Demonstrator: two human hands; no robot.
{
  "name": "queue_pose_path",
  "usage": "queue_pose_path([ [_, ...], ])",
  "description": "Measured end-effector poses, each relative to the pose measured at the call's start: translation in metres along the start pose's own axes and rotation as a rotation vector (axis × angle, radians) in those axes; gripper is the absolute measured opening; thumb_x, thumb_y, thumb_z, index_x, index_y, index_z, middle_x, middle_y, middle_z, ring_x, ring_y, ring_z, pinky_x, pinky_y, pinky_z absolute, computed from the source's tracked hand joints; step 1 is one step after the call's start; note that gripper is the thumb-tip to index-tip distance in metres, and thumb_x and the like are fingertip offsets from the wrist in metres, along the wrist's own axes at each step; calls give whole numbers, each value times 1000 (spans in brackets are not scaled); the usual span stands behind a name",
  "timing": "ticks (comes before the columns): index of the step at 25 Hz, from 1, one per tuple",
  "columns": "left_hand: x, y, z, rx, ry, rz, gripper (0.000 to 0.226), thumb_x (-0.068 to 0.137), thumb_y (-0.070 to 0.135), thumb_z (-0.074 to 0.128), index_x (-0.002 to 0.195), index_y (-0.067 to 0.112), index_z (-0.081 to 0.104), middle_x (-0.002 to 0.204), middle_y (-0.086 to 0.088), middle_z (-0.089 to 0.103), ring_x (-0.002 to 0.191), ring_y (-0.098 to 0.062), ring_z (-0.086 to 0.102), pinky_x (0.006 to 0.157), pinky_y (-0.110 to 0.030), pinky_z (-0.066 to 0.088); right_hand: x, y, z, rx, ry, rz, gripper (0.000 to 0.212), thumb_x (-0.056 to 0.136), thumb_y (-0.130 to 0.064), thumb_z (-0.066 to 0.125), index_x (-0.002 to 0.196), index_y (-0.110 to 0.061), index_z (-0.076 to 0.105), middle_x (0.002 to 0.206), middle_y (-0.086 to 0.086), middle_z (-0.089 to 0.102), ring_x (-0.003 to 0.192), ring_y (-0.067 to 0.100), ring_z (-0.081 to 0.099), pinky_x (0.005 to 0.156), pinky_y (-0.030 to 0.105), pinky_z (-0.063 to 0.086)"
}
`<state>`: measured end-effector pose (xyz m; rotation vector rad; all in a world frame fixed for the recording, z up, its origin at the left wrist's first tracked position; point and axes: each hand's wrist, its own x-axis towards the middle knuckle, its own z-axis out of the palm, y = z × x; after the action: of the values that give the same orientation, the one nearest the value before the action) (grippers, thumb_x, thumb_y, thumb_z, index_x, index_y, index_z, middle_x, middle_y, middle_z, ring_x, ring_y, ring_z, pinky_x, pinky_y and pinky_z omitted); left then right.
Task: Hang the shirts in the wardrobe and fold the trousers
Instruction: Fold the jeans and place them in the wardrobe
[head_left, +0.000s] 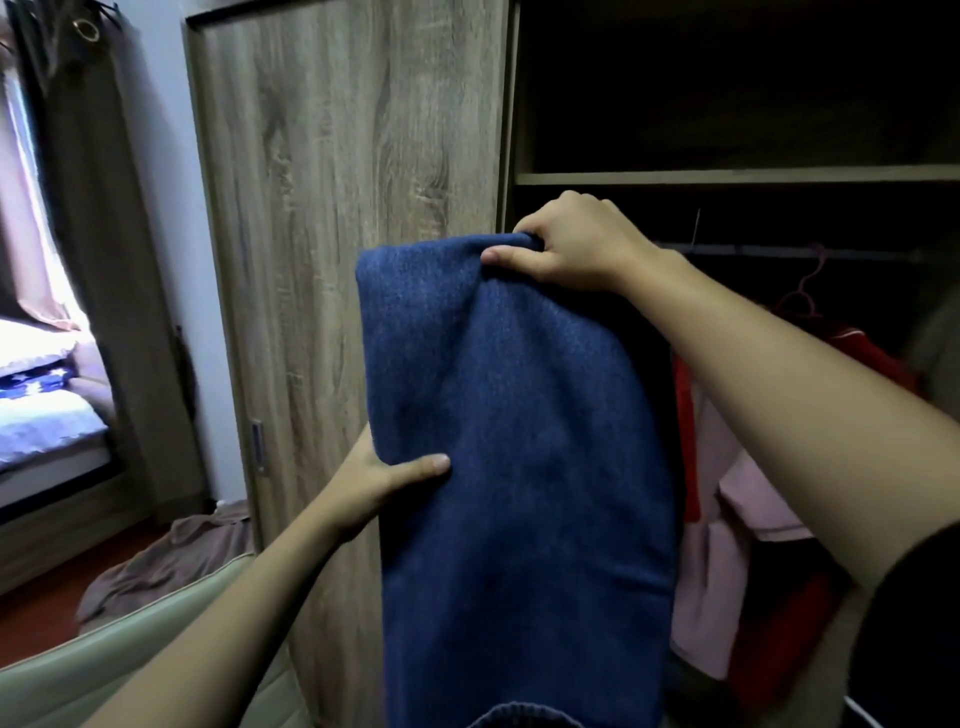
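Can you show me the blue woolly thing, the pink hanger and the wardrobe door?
blue knitted garment (519, 441): head view, middle of its front.
pink hanger (804, 291): head view, neck below the hook.
wardrobe door (337, 208): head view, middle of the wooden panel.

Both bare arms reach forward and upward. The right hand (571, 244), the higher of the two, is seen from the back, knuckles up. Its fingers curl over the top edge of a blue garment (519, 415) and its thumb lies along the front, pinching the cloth. The right forearm runs diagonally in from the lower right, with a dark sleeve (914, 623) covering its near end. The left hand (382, 480) sits lower, at the garment's left edge. Its thumb is laid across the front of the cloth and its other fingers are hidden behind it. The left forearm rises bare from the bottom left.
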<state>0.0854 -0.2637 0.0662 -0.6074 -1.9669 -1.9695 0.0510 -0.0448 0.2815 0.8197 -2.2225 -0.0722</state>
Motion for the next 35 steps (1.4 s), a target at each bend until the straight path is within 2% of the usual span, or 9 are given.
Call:
queue_pose_path([
  [4, 3, 2, 10, -112, 79, 53, 63, 67, 15, 76, 124, 6, 50, 110, -5, 69, 104, -22, 65, 75, -26, 54, 3, 6, 1, -12, 87, 66, 59, 80, -75, 36, 91, -24, 64, 82, -3, 63, 88, 22, 60, 73, 34, 38],
  [6, 6, 4, 9, -176, 110, 57, 59, 68, 7, 68, 125, 5, 49, 107, -6, 70, 102, -23, 65, 73, -27, 54, -6, 22, 8, 113, 220, 195, 67, 72, -81, 35, 114, -34, 56, 113, -5, 62, 110, 18, 55, 91, 38, 33],
  [9, 12, 8, 1, -229, 110, 54, 69, 65, 15, 78, 126, 4, 49, 112, -10, 68, 104, -26, 64, 74, -29, 55, -68, 49, 68, 908, 296, 553, 123, 45, -96, 41, 145, -27, 20, 150, 5, 29, 137, 19, 29, 111, 40, 22],
  [11, 17, 13, -5, -249, 91, 46, 82, 55, 25, 86, 125, 6, 50, 113, -11, 67, 104, -25, 65, 76, -32, 55, -125, 39, 129, 1425, 61, 740, 138, 31, -94, 54, 145, -23, 24, 146, 2, 40, 133, 16, 39, 108, 37, 36],
  [15, 27, 15, -17, -219, 75, -34, 79, 53, 30, 87, 121, 12, 52, 110, -5, 69, 103, -21, 65, 76, -31, 56, -169, -24, 184, 1822, -166, 723, 104, 34, -43, 92, 124, -12, 51, 105, 1, 71, 94, 16, 68, 74, 26, 55],
  [19, 32, 26, -48, -83, 7, -254, 91, 40, 37, 93, 118, 7, 56, 109, -12, 69, 98, -24, 67, 71, -31, 56, -150, -26, 178, 1844, -28, 758, 119, 40, -18, 92, 140, -31, 29, 130, 6, 55, 118, 25, 56, 94, 37, 49],
  [24, 35, 30, -72, 30, 66, -571, 90, 35, 29, 94, 115, 4, 60, 104, -16, 71, 93, -26, 69, 73, -34, 56, -133, -31, 165, 1604, 41, 640, 79, 57, -8, 86, 118, -44, 50, 135, 3, 46, 118, 18, 55, 94, 33, 50],
  [29, 27, 9, -71, -63, 166, -401, 127, 34, 15, 87, 145, 26, 27, 132, -6, 46, 108, -25, 59, 78, -29, 54, -142, -29, 164, 1663, -32, 616, 96, 57, 10, 78, 132, -39, 41, 134, 3, 46, 116, 16, 55, 92, 30, 52],
  [35, 18, 12, -86, 13, 36, -263, 105, 35, 17, 92, 127, 44, 49, 136, -5, 48, 112, -24, 60, 84, -33, 52, -147, -25, 151, 1480, -232, 457, 100, 56, 14, 66, 132, -44, 37, 141, 0, 36, 115, 11, 51, 85, 26, 52],
])
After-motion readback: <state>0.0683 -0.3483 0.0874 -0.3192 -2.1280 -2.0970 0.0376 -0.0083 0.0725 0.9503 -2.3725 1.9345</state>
